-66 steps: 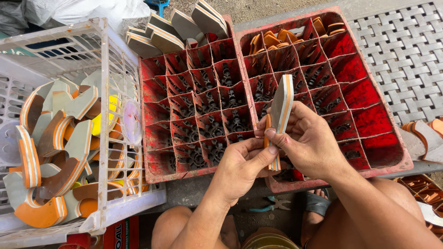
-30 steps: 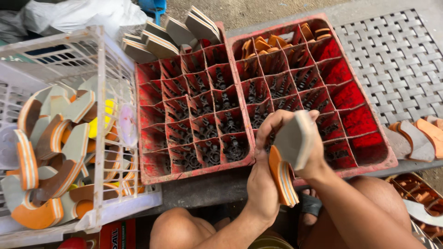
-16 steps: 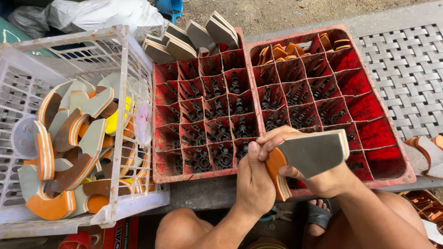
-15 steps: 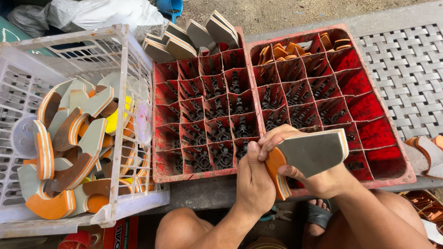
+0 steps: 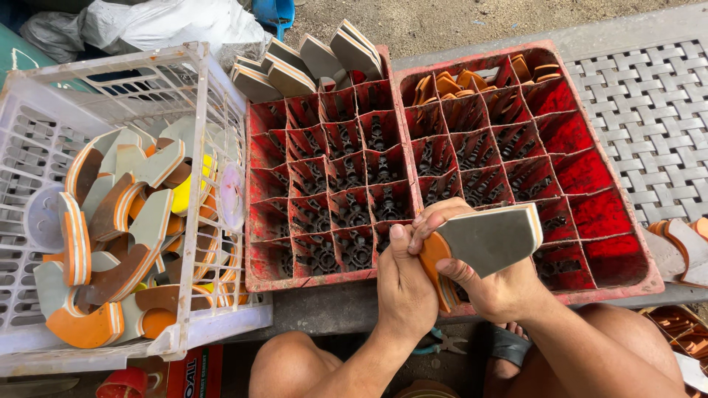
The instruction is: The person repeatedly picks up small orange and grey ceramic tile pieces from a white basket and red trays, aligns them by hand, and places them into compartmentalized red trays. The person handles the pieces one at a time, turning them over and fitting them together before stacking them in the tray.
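Note:
Both my hands hold one layered foam piece (image 5: 487, 237), grey on its face with orange and white edges, lying flat in front of the red crates. My right hand (image 5: 487, 284) grips it from below with the thumb on the grey face. My left hand (image 5: 404, 278) pinches its orange rounded end (image 5: 434, 254). Behind it are two red divided crates, the left one (image 5: 324, 188) and the right one (image 5: 582, 177). Several similar pieces stand in the left crate's far cells (image 5: 310, 63). Orange pieces fill the right crate's far cells (image 5: 457, 82).
A white plastic basket (image 5: 210, 140) at the left holds several curved orange and grey foam offcuts (image 5: 125, 221). A grey woven mat (image 5: 653, 110) lies at the right, with more foam pieces (image 5: 682, 247) at its near edge. My knees are below; pliers (image 5: 435, 343) lie on the ground.
The foam piece has turned from upright to lying flat with its grey face up, and my hands have come down to the crates' near edge.

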